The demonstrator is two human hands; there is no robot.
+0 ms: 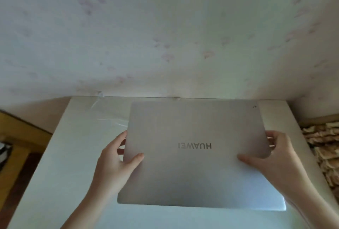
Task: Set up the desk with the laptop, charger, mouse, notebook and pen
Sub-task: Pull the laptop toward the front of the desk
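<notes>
Low in the frame's center, the left hand (117, 157) and right hand (275, 157) grip the closed silver laptop (194, 155) by its side edges, thumbs on top, over the white table (73, 155).

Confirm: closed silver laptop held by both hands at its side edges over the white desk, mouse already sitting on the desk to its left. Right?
Not quite. The head view shows no mouse. The rest holds: left hand and right hand grip the closed silver laptop over the white desk.
</notes>
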